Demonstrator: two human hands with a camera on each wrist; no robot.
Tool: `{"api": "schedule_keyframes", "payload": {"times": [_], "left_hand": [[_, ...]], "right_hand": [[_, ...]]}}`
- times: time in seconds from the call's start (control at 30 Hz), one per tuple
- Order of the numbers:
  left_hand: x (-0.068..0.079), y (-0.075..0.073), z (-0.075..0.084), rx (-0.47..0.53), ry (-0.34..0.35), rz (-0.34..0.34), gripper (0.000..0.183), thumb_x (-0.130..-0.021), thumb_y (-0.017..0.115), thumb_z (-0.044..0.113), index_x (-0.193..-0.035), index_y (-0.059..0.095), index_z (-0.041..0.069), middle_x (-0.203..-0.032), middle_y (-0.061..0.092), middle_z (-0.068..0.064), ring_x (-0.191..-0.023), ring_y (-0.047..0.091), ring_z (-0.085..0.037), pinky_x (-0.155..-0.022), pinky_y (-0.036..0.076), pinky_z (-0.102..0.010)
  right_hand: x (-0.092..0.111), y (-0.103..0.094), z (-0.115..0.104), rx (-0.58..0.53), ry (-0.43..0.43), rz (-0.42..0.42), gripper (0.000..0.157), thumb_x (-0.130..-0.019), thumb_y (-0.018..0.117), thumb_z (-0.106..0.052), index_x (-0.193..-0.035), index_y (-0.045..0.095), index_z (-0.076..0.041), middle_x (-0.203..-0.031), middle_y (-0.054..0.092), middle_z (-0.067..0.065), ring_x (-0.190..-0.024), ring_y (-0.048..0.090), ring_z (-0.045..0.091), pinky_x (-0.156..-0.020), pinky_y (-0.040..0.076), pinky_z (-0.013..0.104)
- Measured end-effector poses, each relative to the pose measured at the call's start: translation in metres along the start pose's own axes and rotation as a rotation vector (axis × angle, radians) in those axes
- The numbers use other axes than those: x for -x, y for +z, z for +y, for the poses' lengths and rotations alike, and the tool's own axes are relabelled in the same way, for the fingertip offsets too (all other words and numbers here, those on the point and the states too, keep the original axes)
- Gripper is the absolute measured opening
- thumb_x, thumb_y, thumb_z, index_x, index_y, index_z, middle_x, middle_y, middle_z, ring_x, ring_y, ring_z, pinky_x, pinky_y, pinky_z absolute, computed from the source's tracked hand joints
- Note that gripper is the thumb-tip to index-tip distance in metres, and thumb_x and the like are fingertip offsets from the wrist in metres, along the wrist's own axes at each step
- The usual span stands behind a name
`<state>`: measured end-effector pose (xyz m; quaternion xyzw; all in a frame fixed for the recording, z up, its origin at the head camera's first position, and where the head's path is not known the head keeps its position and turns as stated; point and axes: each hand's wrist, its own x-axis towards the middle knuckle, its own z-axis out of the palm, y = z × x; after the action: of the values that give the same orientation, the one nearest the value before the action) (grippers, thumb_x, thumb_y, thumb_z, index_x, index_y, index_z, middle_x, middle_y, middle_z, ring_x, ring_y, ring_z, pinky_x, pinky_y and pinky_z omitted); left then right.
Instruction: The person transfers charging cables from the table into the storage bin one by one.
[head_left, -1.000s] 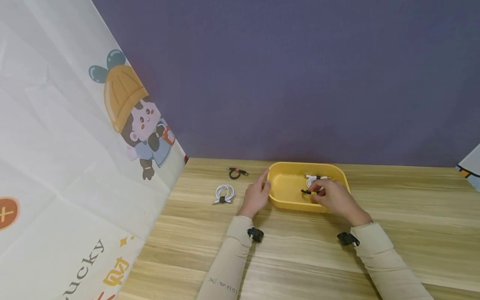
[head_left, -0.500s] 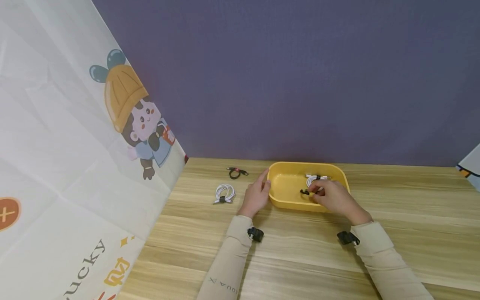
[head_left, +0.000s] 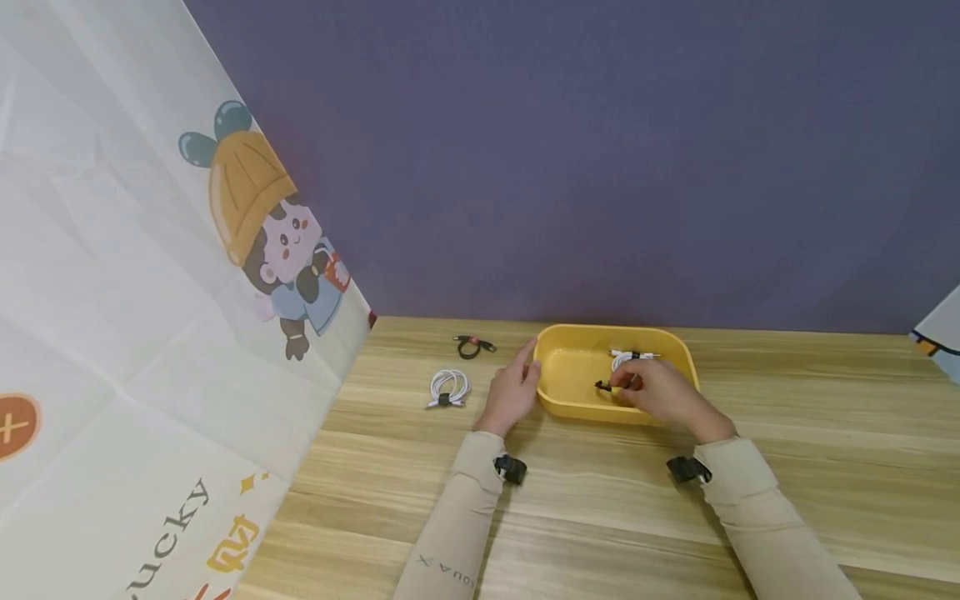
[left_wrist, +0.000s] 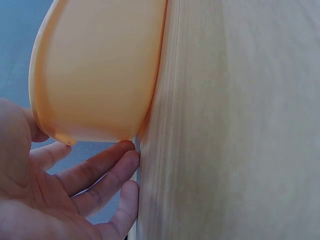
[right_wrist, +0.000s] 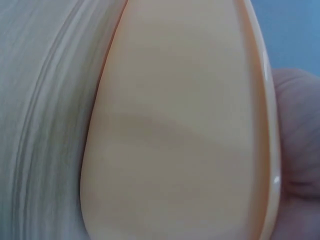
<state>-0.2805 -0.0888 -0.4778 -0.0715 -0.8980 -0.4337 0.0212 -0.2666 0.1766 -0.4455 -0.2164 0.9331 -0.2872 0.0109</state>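
Note:
A yellow tray (head_left: 570, 409) stands on the wooden table. My left hand (head_left: 512, 393) touches its left end from outside. In the left wrist view, the relaxed fingers (left_wrist: 102, 182) rest against the tray's end, with the thumb near the rim. My right hand (head_left: 660, 390) reaches into the tray's right half and pinches a black cable (head_left: 603, 386), mostly hidden by the fingers. Just behind those fingers a coiled white cable (head_left: 621, 358) lies in the tray. The right wrist view shows the tray's outer wall (right_wrist: 175, 125), which hides the fingertips.
Left of the tray lie a coiled white cable (head_left: 449, 389) with a black strap and a small black cable (head_left: 471, 346) with a red tie. A dark blue panel (head_left: 600, 167) rises behind the table (head_left: 585, 517). A white printed sheet (head_left: 150, 292) covers the left side.
My right hand has shifted slightly left and towards me inside the tray, and the black cable end has moved with it. The left hand stays at the tray's left end.

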Motion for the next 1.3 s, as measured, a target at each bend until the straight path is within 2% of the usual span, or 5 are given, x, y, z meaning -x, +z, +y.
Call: {"api": "schedule_keyframes", "payload": {"times": [0.27, 0.73, 1.1, 1.3], "left_hand": [[-0.0008, 0.001, -0.0021, 0.004, 0.013, 0.003, 0.049, -0.109, 0.044, 0.031, -0.158, 0.039, 0.034, -0.088, 0.071, -0.003, -0.072, 0.06, -0.015, -0.075, 0.053, -0.036], [0.0012, 0.0001, -0.0002, 0.007, -0.02, -0.015, 0.05, -0.11, 0.043, 0.035, -0.159, 0.036, 0.038, -0.1, 0.074, -0.005, -0.079, 0.064, -0.016, -0.082, 0.055, -0.039], [0.0007, 0.0004, -0.0006, 0.013, -0.019, -0.01, 0.05, -0.109, 0.044, 0.034, -0.158, 0.037, 0.039, -0.086, 0.068, -0.002, -0.068, 0.058, -0.014, -0.07, 0.051, -0.033], [0.001, 0.0, -0.0004, 0.02, -0.017, -0.009, 0.05, -0.109, 0.045, 0.032, -0.158, 0.037, 0.039, -0.085, 0.067, -0.002, -0.067, 0.057, -0.014, -0.068, 0.049, -0.032]], "right_hand": [[-0.0042, 0.0017, -0.0003, -0.039, -0.023, -0.014, 0.011, -0.085, 0.079, -0.002, -0.094, 0.075, -0.007, -0.084, 0.074, 0.001, -0.074, 0.066, 0.01, -0.065, 0.053, 0.025], [-0.008, 0.0034, 0.0014, -0.113, -0.028, -0.079, 0.01, -0.083, 0.081, -0.001, -0.088, 0.074, -0.008, -0.084, 0.072, 0.003, -0.075, 0.066, 0.013, -0.066, 0.054, 0.025], [-0.0091, 0.0054, 0.0014, -0.104, -0.05, -0.087, 0.011, -0.083, 0.081, 0.001, -0.086, 0.075, -0.007, -0.086, 0.072, 0.005, -0.077, 0.066, 0.012, -0.067, 0.054, 0.024], [-0.0085, 0.0046, -0.0007, -0.096, -0.025, -0.097, 0.009, -0.083, 0.081, -0.001, -0.086, 0.075, -0.007, -0.088, 0.072, 0.004, -0.08, 0.064, 0.014, -0.068, 0.052, 0.026]]}}
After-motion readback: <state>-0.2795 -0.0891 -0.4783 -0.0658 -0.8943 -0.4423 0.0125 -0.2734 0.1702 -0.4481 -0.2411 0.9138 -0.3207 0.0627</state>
